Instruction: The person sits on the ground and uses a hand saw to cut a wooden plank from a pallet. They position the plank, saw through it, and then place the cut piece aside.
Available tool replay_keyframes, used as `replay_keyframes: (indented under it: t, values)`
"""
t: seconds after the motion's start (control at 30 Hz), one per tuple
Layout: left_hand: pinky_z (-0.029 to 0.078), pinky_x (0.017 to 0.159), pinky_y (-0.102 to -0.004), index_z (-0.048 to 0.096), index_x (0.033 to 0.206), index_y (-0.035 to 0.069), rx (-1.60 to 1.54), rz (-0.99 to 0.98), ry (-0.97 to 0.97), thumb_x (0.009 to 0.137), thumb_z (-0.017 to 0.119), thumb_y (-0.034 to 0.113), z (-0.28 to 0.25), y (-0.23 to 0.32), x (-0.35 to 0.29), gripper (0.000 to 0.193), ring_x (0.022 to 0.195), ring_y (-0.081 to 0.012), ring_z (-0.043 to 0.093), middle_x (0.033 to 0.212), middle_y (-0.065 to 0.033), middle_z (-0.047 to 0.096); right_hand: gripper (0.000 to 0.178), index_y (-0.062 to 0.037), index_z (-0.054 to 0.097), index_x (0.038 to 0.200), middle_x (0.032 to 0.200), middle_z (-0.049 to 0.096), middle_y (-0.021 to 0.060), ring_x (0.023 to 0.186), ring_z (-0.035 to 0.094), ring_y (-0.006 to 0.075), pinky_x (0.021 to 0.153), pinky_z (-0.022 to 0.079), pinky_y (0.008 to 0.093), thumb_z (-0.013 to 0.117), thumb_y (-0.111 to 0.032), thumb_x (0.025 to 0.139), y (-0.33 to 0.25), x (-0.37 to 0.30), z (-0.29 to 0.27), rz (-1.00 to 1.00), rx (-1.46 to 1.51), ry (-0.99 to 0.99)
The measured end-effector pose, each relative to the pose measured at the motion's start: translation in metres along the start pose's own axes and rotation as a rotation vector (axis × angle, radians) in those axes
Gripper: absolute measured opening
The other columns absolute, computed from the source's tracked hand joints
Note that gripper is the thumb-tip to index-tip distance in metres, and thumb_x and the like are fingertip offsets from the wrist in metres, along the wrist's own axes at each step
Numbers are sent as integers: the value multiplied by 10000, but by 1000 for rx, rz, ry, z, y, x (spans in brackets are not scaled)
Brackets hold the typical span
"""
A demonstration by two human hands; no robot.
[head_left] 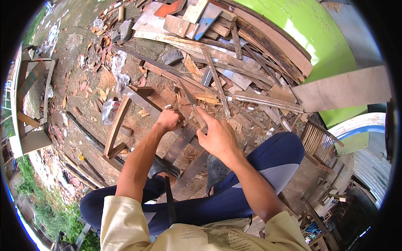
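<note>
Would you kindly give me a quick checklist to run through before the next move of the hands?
1. Right hand gripping the tapered tool: ok.
2. Tool's narrow end directed away from the body: ok.
3. Left hand secure on something: cannot tell; fingers curled, contents hidden.
4. Gloves: not ok; both hands bare.
5. Footwear: ok; dark perforated clogs worn.
6. Ground free of wood scraps: not ok; many lie around.

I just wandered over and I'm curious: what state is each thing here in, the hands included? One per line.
Right hand: closed on a long pointed tool.
Left hand: curled; whether it holds anything is unclear.
Long pointed tool: held, tip away from the body.
Wood scraps: jumbled in a heap.
Clear plastic bag: crumpled.
Dark clogs: worn.
Green panel: partly sunlit.
</note>
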State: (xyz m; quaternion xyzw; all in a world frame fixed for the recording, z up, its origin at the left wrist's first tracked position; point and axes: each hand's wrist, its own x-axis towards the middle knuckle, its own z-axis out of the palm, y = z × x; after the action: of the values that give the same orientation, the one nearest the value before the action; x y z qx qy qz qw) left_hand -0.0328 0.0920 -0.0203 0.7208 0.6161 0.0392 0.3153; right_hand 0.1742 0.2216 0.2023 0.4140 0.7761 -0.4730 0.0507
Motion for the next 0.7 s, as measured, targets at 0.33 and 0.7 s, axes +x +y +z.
replay_keyframes:
  t: [0.33, 0.7]
  values:
    - [94, 1250, -567, 326, 1587, 87, -71, -1184, 291, 877, 512, 805, 39, 29, -62, 1026, 1553, -370, 207, 1632, -237, 311, 702, -27, 434, 1529, 590, 619, 215, 564, 657, 374, 661, 567, 476, 667, -140, 875, 7, -20, 31, 72, 91, -172]
    - [16, 1187, -673, 230, 1583, 169, -559, -1222, 54, 831, 600, 791, 48, 13, -67, 1044, 1555, -414, 42, 1642, -235, 148, 648, -16, 471, 1499, 878, 698, 309, 725, 713, 413, 752, 567, 479, 643, -126, 885, -10, -28, 41, 178, 229, -242]
